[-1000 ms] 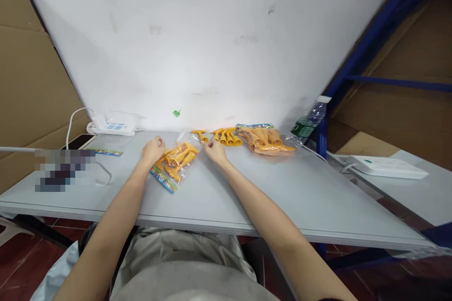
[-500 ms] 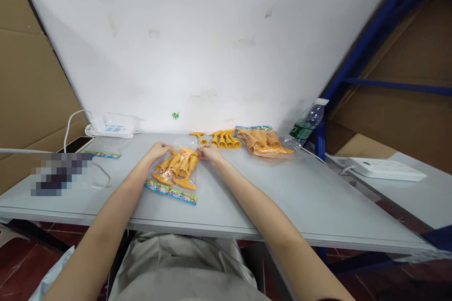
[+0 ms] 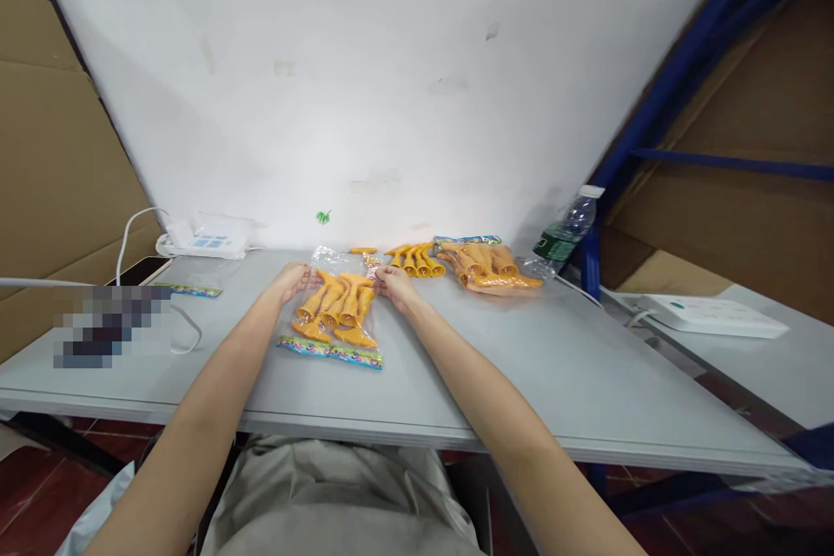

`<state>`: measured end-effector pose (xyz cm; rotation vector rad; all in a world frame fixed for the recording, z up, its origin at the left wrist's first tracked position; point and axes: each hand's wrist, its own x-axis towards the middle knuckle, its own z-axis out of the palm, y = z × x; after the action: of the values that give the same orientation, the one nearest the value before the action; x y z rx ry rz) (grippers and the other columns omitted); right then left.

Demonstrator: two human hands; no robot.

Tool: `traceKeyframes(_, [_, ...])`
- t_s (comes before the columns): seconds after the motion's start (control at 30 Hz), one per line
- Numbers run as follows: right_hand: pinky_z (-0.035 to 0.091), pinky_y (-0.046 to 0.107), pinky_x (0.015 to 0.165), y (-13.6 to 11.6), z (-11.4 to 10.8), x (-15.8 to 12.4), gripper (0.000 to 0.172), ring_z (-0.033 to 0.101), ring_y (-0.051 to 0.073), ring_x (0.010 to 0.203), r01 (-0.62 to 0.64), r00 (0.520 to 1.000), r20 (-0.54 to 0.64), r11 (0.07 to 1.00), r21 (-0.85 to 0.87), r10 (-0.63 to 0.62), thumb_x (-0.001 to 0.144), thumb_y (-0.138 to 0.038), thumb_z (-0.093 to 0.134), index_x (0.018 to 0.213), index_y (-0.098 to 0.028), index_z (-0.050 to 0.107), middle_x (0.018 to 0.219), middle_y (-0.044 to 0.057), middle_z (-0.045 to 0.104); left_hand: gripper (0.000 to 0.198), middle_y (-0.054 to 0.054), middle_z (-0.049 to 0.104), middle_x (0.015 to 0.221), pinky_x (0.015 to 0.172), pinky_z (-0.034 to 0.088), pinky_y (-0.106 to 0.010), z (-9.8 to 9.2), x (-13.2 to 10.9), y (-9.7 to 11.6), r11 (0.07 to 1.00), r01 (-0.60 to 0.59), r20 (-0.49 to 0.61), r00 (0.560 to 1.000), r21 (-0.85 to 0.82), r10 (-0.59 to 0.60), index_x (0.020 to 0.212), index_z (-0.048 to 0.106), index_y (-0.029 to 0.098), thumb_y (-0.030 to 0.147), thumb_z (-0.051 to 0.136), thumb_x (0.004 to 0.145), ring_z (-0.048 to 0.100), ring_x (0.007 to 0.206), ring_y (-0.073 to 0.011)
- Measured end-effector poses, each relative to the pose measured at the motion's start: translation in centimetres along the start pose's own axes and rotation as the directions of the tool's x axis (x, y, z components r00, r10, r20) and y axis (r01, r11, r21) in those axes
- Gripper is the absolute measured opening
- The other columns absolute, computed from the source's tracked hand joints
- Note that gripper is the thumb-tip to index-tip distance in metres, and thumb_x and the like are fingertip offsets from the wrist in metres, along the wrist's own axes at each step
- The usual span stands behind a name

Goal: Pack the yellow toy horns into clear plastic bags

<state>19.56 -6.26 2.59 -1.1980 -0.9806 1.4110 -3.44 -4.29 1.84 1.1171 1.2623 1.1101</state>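
A clear plastic bag (image 3: 329,354) with a green and blue printed strip at its near edge lies on the table in front of me. Inside are several orange-yellow plastic pieces (image 3: 335,304) with flared, horn-like ends. My left hand (image 3: 294,281) pinches the bag's left side near its far end. Opposite, my right hand (image 3: 394,288) grips the right side, its fingertips closed on the plastic. Beyond the right hand stands a row of loose orange pieces (image 3: 417,261), and one more loose piece (image 3: 365,251) is partly hidden behind the bag.
A second filled bag (image 3: 486,265) lies at the back right, near a tilted water bottle (image 3: 568,226). At left are a phone (image 3: 144,271), a white power strip (image 3: 205,241), cables and a flat bag (image 3: 188,289). The white wall (image 3: 417,104) borders the table (image 3: 521,365).
Both hands and the bag have shifted slightly right. The bag now lies straighter, its far end spread flatter between my hands.
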Motion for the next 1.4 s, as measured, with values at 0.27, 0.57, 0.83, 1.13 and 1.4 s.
traceKeyframes(0.27, [0.050,0.020,0.055,0.8,-0.5,0.3,0.014,0.057,0.009,0.054,0.048,0.994,0.095,0.999,0.027,-0.050,0.075,-0.016,0.063,0.063,-0.016,0.056,0.059,-0.001,0.061,0.015,-0.005,0.067,0.061,0.064,0.053,-0.024,0.0,0.0,0.0,0.998,0.046,0.037,0.998,-0.043,-0.045,0.069,0.065,0.011,0.024,0.070,0.075,0.063,0.054,-0.0123])
traceKeyframes(0.57, [0.052,0.023,0.061,0.6,-1.4,0.2,0.009,0.060,0.010,0.059,0.053,0.985,0.162,0.998,0.017,-0.056,0.069,-0.014,0.067,0.077,-0.017,0.065,0.063,-0.001,0.066,0.015,-0.008,0.072,0.080,0.075,0.051,-0.027,-0.8,-1.2,-0.7,0.989,-0.037,0.030,0.999,-0.142,0.042,0.085,0.067,0.013,0.018,0.072,0.071,0.068,0.075,-0.0147])
traceKeyframes(0.83, [0.047,0.022,0.059,0.7,-1.6,0.3,0.008,0.056,0.009,0.055,0.110,0.977,0.187,0.993,-0.047,-0.100,0.062,-0.009,0.056,0.060,-0.017,0.057,0.061,-0.002,0.062,0.007,-0.006,0.070,0.075,0.069,0.051,-0.024,-0.3,-1.8,-0.8,0.991,-0.082,-0.033,0.996,-0.107,0.079,0.063,0.061,0.014,0.011,0.066,0.059,0.066,0.074,-0.0151])
traceKeyframes(1.13, [0.039,0.021,0.050,-0.5,-1.9,0.9,0.019,0.051,0.011,0.046,0.323,0.930,0.322,0.809,-0.490,-0.176,0.067,-0.009,0.043,0.053,-0.018,0.053,0.046,-0.003,0.053,0.007,-0.002,0.063,0.058,0.070,0.052,-0.030,0.1,-2.0,-0.7,0.991,-0.129,-0.041,0.991,0.041,0.131,0.056,0.057,0.015,0.018,0.056,0.062,0.062,0.061,-0.0141])
traceKeyframes(1.4, [0.041,0.025,0.052,-2.9,-1.3,1.7,0.040,0.052,0.014,0.045,0.427,0.897,0.432,0.445,-0.787,-0.094,0.069,-0.041,0.067,0.043,-0.020,0.046,0.038,-0.002,0.048,0.014,0.001,0.062,0.063,0.069,0.052,-0.029,0.3,-2.5,-0.6,0.981,-0.192,0.018,0.981,0.042,0.191,0.065,0.060,0.014,0.017,0.072,0.058,0.062,0.063,-0.0134])
